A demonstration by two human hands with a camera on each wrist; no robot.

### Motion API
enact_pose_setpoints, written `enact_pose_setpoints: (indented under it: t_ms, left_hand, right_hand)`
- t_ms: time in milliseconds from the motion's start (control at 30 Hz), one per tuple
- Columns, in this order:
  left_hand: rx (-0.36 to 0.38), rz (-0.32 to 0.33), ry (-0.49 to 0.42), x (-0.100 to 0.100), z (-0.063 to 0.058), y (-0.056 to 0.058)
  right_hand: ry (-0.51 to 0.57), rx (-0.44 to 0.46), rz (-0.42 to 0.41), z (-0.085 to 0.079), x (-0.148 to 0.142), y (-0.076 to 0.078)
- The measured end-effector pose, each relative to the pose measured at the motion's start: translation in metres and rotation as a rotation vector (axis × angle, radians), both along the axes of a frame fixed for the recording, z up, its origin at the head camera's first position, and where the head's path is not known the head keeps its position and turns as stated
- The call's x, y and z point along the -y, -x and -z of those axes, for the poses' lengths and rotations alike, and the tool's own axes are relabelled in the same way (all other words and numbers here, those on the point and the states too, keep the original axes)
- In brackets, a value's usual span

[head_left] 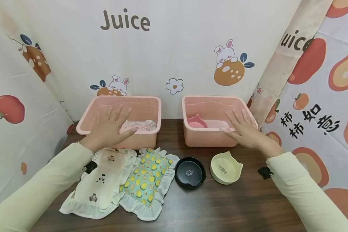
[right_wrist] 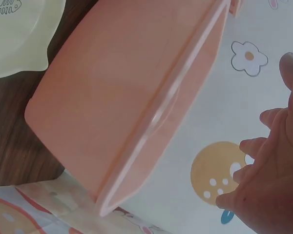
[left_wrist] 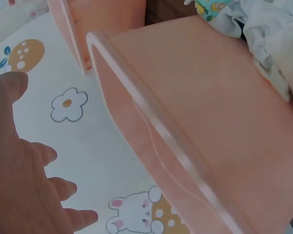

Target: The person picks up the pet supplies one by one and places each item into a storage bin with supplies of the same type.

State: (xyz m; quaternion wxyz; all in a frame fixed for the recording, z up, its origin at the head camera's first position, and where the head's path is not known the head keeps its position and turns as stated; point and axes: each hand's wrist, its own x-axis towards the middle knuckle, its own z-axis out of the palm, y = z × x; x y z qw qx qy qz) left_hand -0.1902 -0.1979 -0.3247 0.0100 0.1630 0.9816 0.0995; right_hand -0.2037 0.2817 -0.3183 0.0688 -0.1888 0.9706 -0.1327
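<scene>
My left hand, fingers spread and straight, hovers over the front of the left pink bin, holding nothing. Inside that bin lies a ruffled pink and white cloth piece. My right hand is likewise spread flat above the right pink bin, with nothing in it. A pink cat-eared bowl sits inside the right bin. Before the left bin lie a cream ruffled cloth with bear prints and a lemon-print one. A black bowl and a pale yellow cat-eared bowl stand before the right bin.
Both bins stand at the back of the dark wooden table, against a printed curtain. More printed fabric hangs along the right side, and another sheet along the left.
</scene>
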Motion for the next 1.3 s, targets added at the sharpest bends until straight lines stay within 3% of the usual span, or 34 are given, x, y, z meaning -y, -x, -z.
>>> enact_pose_setpoints:
  t_ms: [300,567,933,1133,1300]
  left_hand:
    - [-0.039,0.021,0.008,0.002,0.008,-0.012]
    - [-0.044,-0.008,0.026,0.014,0.021,-0.032]
    - [-0.050,-0.071,-0.020,0.034,0.045,-0.060]
    - [-0.032,-0.100,-0.032,0.043,0.053,-0.075]
    - [-0.001,-0.131,-0.038,0.048,0.060,-0.084]
  right_hand:
    - [0.027,-0.033,-0.086,0.009,0.031,0.018]
    - [0.043,-0.069,-0.170,0.017,0.095,0.038]
    - [0.078,-0.091,-0.266,0.043,0.182,0.058]
    - [0.033,-0.122,-0.323,0.061,0.211,0.067]
    - [-0.026,-0.141,-0.312,0.074,0.227,0.071]
